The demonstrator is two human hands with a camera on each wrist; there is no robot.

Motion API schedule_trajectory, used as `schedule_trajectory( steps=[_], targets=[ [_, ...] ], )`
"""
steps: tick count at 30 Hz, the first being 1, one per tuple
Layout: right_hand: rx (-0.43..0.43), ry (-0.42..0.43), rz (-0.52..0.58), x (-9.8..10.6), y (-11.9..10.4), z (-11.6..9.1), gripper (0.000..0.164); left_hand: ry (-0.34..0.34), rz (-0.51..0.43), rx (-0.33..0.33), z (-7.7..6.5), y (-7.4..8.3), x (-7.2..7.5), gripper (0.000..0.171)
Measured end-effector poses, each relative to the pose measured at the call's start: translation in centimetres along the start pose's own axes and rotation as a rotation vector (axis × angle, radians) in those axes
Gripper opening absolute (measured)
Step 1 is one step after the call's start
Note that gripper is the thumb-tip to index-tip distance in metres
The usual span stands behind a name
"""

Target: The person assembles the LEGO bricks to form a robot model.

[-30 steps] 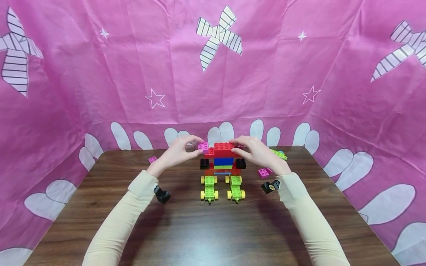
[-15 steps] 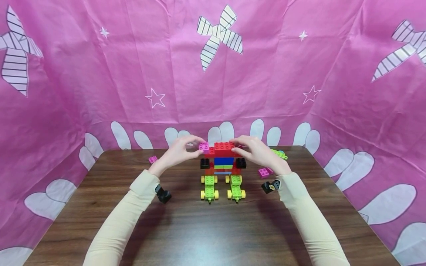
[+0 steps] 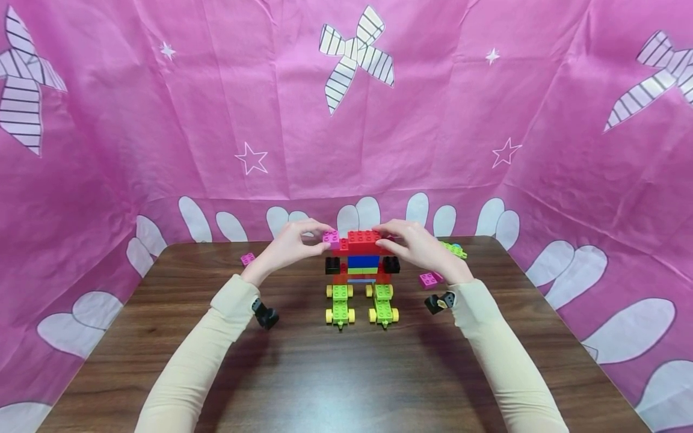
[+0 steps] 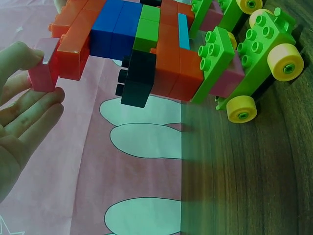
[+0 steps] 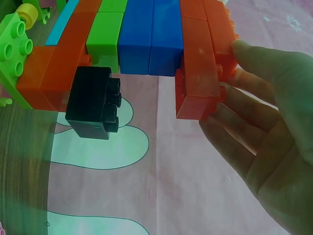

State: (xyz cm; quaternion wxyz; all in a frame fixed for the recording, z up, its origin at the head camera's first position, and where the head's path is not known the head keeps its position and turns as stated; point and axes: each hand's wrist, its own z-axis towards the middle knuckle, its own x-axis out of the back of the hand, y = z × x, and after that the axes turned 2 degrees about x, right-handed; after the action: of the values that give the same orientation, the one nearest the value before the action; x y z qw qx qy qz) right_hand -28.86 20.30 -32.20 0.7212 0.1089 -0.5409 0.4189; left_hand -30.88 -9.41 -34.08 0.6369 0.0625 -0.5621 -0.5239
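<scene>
A brick figure stands upright at the middle of the table. Its two legs rest on green wheeled bases (image 3: 340,310) with yellow wheels. Blue bricks (image 3: 363,262) fill its middle, and a black brick (image 3: 332,265) juts from each side. My left hand (image 3: 287,248) pinches a pink brick (image 4: 45,68) between thumb and fingers, at the left end of the red top row. On the other side, my right hand (image 3: 418,245) grips the long red brick (image 3: 363,240) on top, thumb in front. In the right wrist view the fingers (image 5: 227,134) reach behind the red bricks.
Loose pink bricks lie on the wooden table (image 3: 346,385), one pink brick (image 3: 247,259) beyond the left forearm and another pink brick (image 3: 429,280) near the right wrist. A green piece (image 3: 453,249) sits farther back on the right. Pink patterned cloth (image 3: 346,156) rises behind the table.
</scene>
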Motion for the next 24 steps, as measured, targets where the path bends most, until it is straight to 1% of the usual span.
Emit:
schedule_trajectory(
  steps=[4,7,11,18,21,24],
  targets=[
    [0.002,-0.002,-0.001,0.01,0.03,0.05,0.036,0.002,0.003,0.008,0.00,0.25,0.05,0.034],
    [-0.001,-0.004,0.001,0.07,0.05,0.09,0.036,-0.001,-0.005,0.001,0.00,0.18,0.10,0.034],
    [-0.003,-0.004,0.004,0.17,0.04,0.07,0.036,-0.005,-0.011,-0.022,0.04,-0.05,0.18,0.034],
    [-0.001,-0.002,0.005,0.11,-0.02,-0.01,0.036,-0.006,0.018,-0.093,0.06,-0.15,0.29,0.031],
    [-0.004,0.000,0.008,0.05,-0.01,0.02,0.036,-0.011,0.027,-0.104,0.08,-0.08,0.32,0.031],
    [-0.006,-0.001,0.009,0.03,0.05,0.01,0.036,-0.018,0.047,-0.100,0.11,0.03,0.36,0.031]
  ],
)
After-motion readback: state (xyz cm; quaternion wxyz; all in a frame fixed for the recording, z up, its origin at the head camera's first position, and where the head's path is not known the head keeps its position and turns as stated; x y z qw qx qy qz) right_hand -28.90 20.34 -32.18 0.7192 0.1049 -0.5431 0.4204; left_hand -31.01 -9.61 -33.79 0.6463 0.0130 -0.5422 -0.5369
